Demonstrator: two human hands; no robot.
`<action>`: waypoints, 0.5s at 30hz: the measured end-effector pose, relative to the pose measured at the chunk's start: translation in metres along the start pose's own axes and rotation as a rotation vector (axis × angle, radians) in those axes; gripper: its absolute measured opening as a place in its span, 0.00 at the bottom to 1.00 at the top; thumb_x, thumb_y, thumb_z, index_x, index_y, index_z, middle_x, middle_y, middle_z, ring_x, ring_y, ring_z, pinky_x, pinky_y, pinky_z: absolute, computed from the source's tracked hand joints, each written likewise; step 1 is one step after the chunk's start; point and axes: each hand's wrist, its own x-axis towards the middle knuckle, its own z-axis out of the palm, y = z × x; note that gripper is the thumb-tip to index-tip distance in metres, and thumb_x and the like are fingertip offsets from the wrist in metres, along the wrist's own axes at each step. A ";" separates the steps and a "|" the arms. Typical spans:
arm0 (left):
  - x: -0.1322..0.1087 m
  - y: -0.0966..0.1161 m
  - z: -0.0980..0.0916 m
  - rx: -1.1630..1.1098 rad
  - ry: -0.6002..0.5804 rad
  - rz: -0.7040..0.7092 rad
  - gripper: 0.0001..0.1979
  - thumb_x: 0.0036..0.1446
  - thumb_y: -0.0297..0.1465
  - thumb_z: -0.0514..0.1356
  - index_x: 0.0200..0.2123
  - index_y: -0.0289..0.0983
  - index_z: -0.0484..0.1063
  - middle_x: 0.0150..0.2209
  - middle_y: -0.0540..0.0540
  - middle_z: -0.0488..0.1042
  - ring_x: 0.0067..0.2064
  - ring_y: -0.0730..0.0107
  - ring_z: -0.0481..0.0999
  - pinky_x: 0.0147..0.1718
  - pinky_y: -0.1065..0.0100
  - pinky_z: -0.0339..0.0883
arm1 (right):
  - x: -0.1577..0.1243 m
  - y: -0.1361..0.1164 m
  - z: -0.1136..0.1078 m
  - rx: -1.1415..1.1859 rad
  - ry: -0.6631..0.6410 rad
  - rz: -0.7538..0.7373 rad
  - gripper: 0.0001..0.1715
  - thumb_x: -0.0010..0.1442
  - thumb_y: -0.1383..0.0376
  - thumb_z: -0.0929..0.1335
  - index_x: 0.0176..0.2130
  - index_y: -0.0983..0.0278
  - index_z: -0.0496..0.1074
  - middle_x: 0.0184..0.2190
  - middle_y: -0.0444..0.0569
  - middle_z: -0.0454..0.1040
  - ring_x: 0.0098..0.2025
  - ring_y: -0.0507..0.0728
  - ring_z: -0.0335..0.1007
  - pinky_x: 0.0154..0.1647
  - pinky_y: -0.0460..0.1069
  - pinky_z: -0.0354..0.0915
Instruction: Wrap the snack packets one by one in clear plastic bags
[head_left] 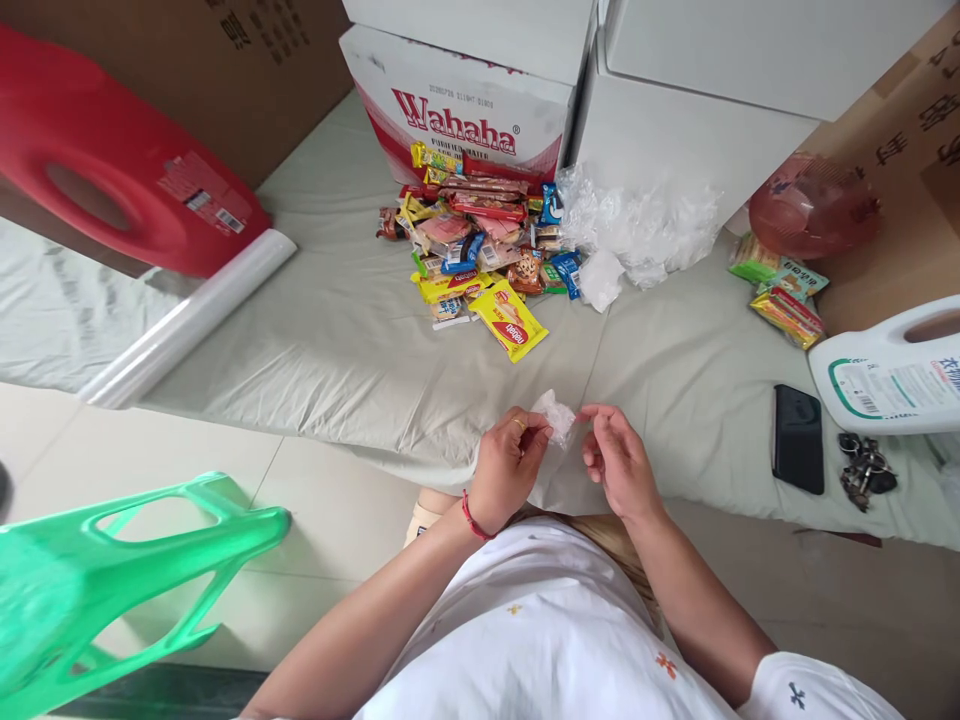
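Observation:
My left hand [510,462] pinches a small clear plastic bag [556,414] just above the near edge of a grey sheet [352,340]. My right hand [616,455] is beside it, fingers curled at the bag's right side; whether they grip it I cannot tell for sure. A red cord circles my left wrist and a ring shows on one finger. Farther back on the sheet lies a pile of snack packets [480,240], with a yellow packet [510,320] nearest to me.
Crumpled clear bags [637,225] lie right of the snacks. A Wahaha box [457,110] stands behind. A film roll [187,320] and red jug [112,160] sit left, a green stool [112,580] near left. At right are a phone [798,438], keys [864,470], white jug [892,370], and more packets [784,290].

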 end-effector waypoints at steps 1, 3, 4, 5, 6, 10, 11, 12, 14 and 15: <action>-0.001 0.001 0.000 0.011 -0.003 0.020 0.06 0.63 0.32 0.62 0.34 0.40 0.77 0.32 0.48 0.74 0.30 0.70 0.69 0.34 0.67 0.61 | -0.001 0.000 -0.003 -0.052 -0.026 -0.040 0.24 0.60 0.43 0.73 0.46 0.55 0.76 0.38 0.46 0.75 0.27 0.51 0.63 0.17 0.44 0.59; -0.002 0.002 0.002 0.010 -0.031 0.045 0.06 0.63 0.32 0.61 0.34 0.40 0.77 0.32 0.47 0.74 0.30 0.70 0.69 0.34 0.67 0.61 | -0.002 0.000 -0.007 -0.176 -0.093 -0.087 0.20 0.58 0.46 0.75 0.42 0.56 0.78 0.33 0.45 0.74 0.29 0.53 0.64 0.22 0.46 0.62; -0.002 0.003 0.002 -0.002 -0.047 0.040 0.07 0.63 0.33 0.61 0.33 0.39 0.76 0.31 0.47 0.74 0.30 0.70 0.68 0.33 0.67 0.61 | -0.001 0.000 -0.007 -0.217 -0.107 -0.094 0.18 0.58 0.47 0.76 0.38 0.57 0.78 0.30 0.45 0.72 0.28 0.53 0.63 0.23 0.47 0.62; -0.002 0.003 0.003 -0.024 -0.060 0.019 0.07 0.63 0.34 0.62 0.33 0.39 0.76 0.31 0.47 0.73 0.31 0.70 0.68 0.33 0.67 0.61 | 0.000 -0.001 -0.008 -0.227 -0.099 -0.092 0.18 0.58 0.48 0.76 0.34 0.58 0.77 0.28 0.44 0.70 0.27 0.52 0.61 0.24 0.47 0.61; -0.001 0.003 0.002 -0.062 -0.070 -0.020 0.08 0.63 0.36 0.63 0.33 0.39 0.75 0.31 0.48 0.73 0.30 0.70 0.67 0.33 0.67 0.60 | 0.001 -0.003 -0.008 -0.201 -0.075 -0.084 0.19 0.58 0.48 0.76 0.31 0.59 0.75 0.25 0.43 0.68 0.25 0.51 0.59 0.24 0.47 0.60; 0.005 -0.001 -0.009 -0.366 -0.071 -0.244 0.17 0.57 0.46 0.68 0.33 0.38 0.73 0.28 0.51 0.69 0.28 0.74 0.63 0.30 0.69 0.58 | 0.010 -0.015 -0.016 0.053 0.002 -0.013 0.22 0.53 0.49 0.79 0.28 0.60 0.72 0.23 0.40 0.63 0.25 0.49 0.55 0.22 0.45 0.56; 0.008 -0.002 -0.013 -0.451 -0.056 -0.282 0.19 0.55 0.47 0.70 0.34 0.37 0.73 0.28 0.52 0.68 0.28 0.75 0.62 0.29 0.69 0.58 | 0.011 -0.019 -0.020 0.097 0.003 0.009 0.22 0.51 0.49 0.80 0.28 0.60 0.72 0.23 0.40 0.64 0.25 0.49 0.56 0.22 0.45 0.56; 0.010 -0.004 -0.018 -0.523 -0.041 -0.311 0.20 0.53 0.47 0.71 0.34 0.37 0.73 0.28 0.52 0.68 0.28 0.76 0.62 0.29 0.70 0.58 | 0.012 -0.022 -0.025 0.125 -0.003 0.028 0.22 0.50 0.50 0.81 0.28 0.60 0.72 0.24 0.41 0.64 0.25 0.49 0.56 0.23 0.44 0.57; 0.014 -0.005 -0.027 -0.628 -0.029 -0.355 0.20 0.49 0.45 0.74 0.33 0.37 0.74 0.28 0.52 0.68 0.29 0.77 0.64 0.29 0.72 0.61 | 0.012 -0.025 -0.033 0.154 -0.026 0.054 0.22 0.50 0.51 0.81 0.28 0.60 0.73 0.24 0.41 0.64 0.27 0.50 0.58 0.25 0.45 0.60; 0.015 -0.005 -0.030 -0.674 -0.032 -0.381 0.20 0.48 0.44 0.75 0.32 0.37 0.73 0.30 0.51 0.69 0.31 0.77 0.65 0.30 0.73 0.63 | 0.011 -0.026 -0.036 0.165 -0.037 0.060 0.21 0.50 0.51 0.81 0.28 0.60 0.74 0.24 0.41 0.64 0.27 0.50 0.59 0.26 0.45 0.62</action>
